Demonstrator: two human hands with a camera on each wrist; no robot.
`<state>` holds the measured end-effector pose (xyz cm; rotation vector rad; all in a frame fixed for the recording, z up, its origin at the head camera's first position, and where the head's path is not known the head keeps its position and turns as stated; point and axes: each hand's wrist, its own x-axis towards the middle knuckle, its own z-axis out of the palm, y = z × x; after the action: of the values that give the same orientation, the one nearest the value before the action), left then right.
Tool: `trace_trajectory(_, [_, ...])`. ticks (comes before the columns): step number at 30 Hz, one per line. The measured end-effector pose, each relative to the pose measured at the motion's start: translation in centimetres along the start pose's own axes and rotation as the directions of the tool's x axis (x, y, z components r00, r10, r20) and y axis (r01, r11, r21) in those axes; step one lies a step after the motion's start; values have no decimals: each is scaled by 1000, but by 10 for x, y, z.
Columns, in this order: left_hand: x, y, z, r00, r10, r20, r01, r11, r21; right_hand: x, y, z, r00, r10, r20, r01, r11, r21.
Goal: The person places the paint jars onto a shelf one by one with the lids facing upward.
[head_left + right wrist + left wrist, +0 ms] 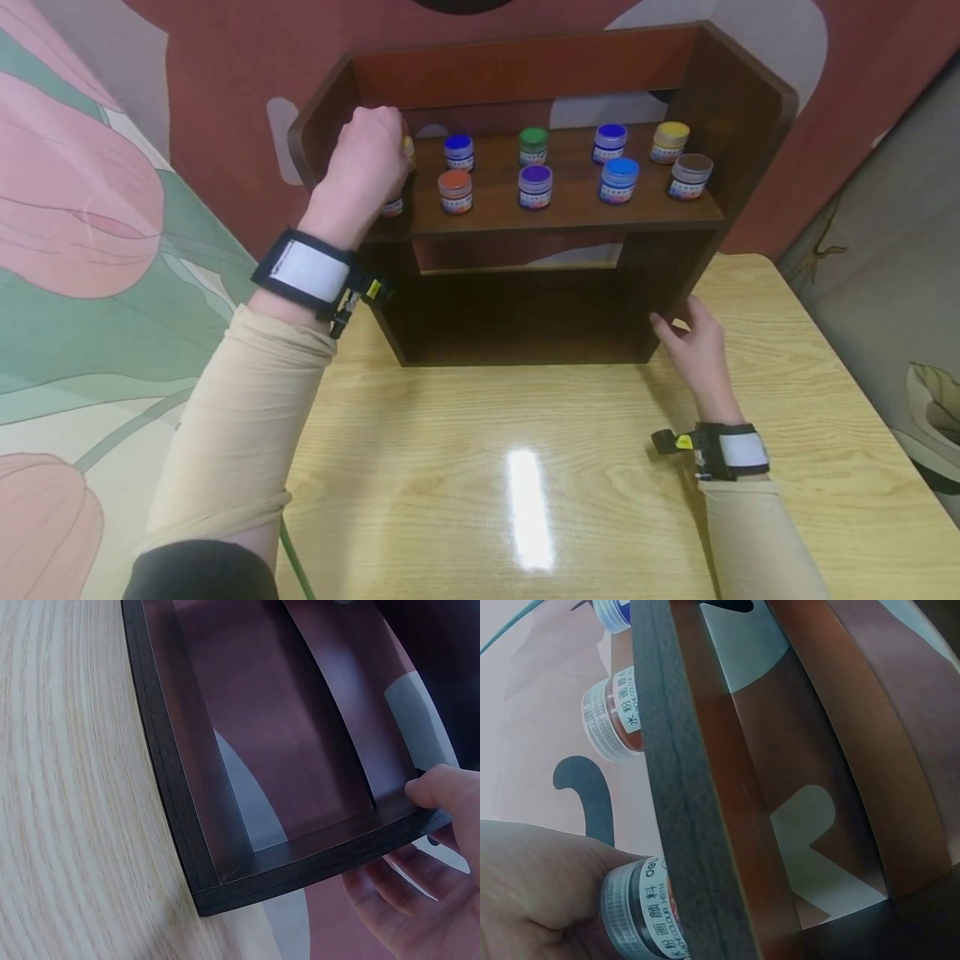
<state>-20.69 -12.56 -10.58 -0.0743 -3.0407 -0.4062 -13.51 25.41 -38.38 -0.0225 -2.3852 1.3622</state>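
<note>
A dark brown wooden shelf (525,218) holds two rows of small paint jars on its upper board. My left hand (366,158) is at the left end, fingers bent down round a yellow paint jar (408,150) in the back row; most of that jar and the fingertips are hidden. Just in front of this hand stands a dark-lidded jar (656,907), mostly covered in the head view. My right hand (697,350) grips the shelf's right side panel low down, with the thumb (431,787) on the inner side and the fingers outside.
Front-row jars include orange (455,192), purple (535,187), light blue (618,181) and brown (690,177). Behind stand blue (459,153), green (533,147), another blue (610,143) and yellow (670,142). The shelf stands on a light wood table (435,467) against a patterned wall.
</note>
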Motion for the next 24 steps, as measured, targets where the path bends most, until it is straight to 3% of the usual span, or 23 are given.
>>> trace_trajectory(24, [4, 4, 1, 998, -44, 47, 43, 999, 19, 1, 2, 0, 1000, 3, 2, -3, 1000, 6])
